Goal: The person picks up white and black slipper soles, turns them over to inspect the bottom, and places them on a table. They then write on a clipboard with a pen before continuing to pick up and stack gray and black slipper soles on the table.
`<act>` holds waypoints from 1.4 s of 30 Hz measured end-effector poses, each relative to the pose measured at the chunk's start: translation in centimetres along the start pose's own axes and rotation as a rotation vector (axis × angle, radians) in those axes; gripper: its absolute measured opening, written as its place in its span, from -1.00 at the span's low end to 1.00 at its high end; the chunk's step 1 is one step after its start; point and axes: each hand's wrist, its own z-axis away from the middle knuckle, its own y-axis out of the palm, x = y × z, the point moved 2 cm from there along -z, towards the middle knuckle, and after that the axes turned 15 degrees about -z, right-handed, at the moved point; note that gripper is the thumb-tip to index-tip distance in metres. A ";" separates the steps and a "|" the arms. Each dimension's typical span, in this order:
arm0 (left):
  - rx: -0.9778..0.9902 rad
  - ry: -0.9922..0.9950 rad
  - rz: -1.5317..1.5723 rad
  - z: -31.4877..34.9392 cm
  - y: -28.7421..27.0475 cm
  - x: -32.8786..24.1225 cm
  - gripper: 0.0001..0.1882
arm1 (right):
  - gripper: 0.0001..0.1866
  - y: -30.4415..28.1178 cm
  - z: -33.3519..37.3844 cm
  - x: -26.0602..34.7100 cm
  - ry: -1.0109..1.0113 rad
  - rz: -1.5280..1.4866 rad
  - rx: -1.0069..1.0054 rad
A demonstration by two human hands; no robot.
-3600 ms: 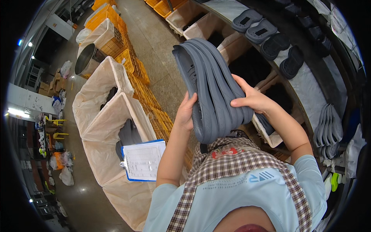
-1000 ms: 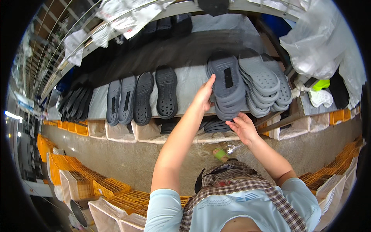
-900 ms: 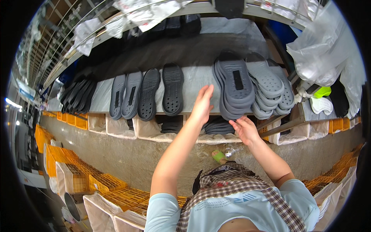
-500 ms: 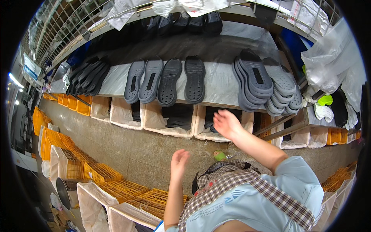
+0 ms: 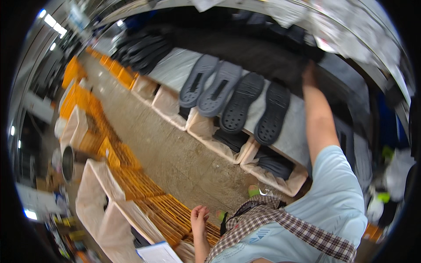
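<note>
Soles (image 5: pixel 241 104) lie 4 in a row on the bench (image 5: pixel 173 65), holed ends right at the near edge, so a careless low swing of the right arm (image 5: pixel 319 118) could maybe knock the rightmost 1 into a bin (image 5: pixel 272 180) below. Long axes run near-left to far-right, holed ends pointing near-left. Right hand (image 5: pixel 309 73) is out by the dark pieces (image 5: pixel 316 51) on the far side; can't tell its grip or how they point. Left hand (image 5: pixel 199 215) is well apart, looks empty, fingers loosely bent.
</note>
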 end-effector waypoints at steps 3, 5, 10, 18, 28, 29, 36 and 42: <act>-0.030 -0.014 0.068 0.5 0.8 1.8 -0.81 | -0.45 -2.6 -7.2 -3.3 0.322 -0.257 0.132; -0.030 -0.096 0.021 0.6 1.4 2.5 -0.81 | -0.40 -3.1 -10.6 -4.3 0.486 -0.400 0.118; 0.038 -0.092 -0.158 1.1 2.6 2.8 -0.61 | -0.15 -3.4 -14.1 -4.8 0.420 -0.301 0.021; 0.052 0.123 -0.395 0.3 2.0 3.1 -0.57 | -0.44 -6.2 -13.8 -2.5 0.090 0.184 0.230; 0.058 0.272 -0.462 1.3 -2.8 3.8 -0.55 | -0.48 -8.7 -7.3 2.0 -0.575 0.871 0.541; 0.050 0.285 -0.469 1.5 -3.5 4.1 -0.55 | -0.50 -8.3 -7.0 2.4 -0.717 1.052 0.532; 0.070 0.373 -0.515 1.5 -7.8 6.3 -0.54 | -0.58 -6.4 1.8 8.6 -0.399 1.609 0.789; 0.066 0.479 -0.495 0.9 -10.0 7.7 -0.55 | -0.51 -5.8 9.9 13.8 -0.680 2.197 1.092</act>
